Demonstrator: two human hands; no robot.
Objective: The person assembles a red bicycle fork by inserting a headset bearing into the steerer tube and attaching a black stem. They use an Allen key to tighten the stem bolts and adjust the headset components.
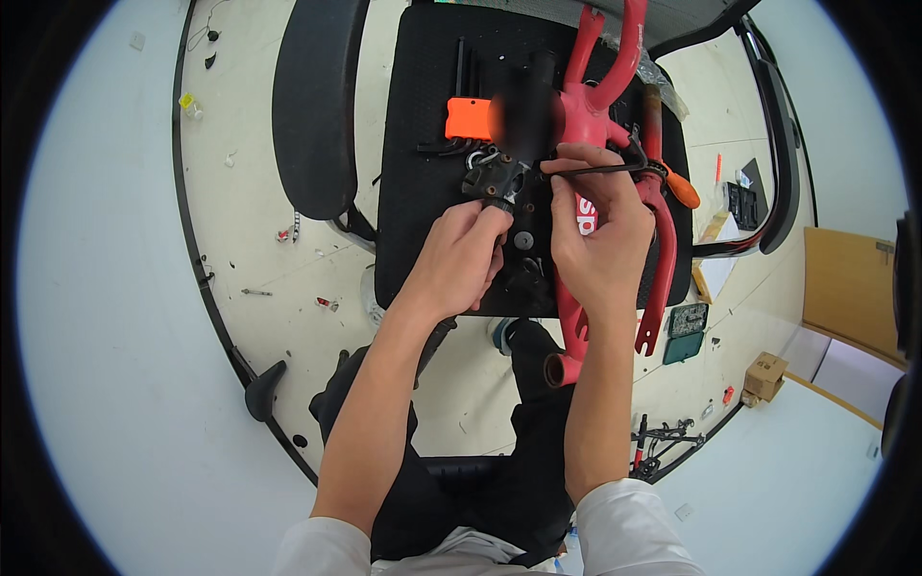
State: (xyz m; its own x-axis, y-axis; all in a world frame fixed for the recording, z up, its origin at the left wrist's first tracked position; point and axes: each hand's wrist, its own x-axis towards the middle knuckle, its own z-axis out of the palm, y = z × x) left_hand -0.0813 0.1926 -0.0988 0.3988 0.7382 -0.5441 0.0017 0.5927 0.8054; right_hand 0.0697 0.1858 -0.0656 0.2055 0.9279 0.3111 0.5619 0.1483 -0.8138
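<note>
One small black metal stem clamp [492, 180] lies mid-desk beside one red bicycle frame [615, 144]. The left hand [461, 259] clenches its grip on the clamp; the right hand [595, 230] grasps one thin black hex key [595, 171]. Judged step: turning a bolt; next needs steady, seated rotation on the black padded desk [423, 221].

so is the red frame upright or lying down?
Lying down: the red frame rests flat across the black chair seat, tubes running along it. The right hand rests on it, holding a hex key.
</note>
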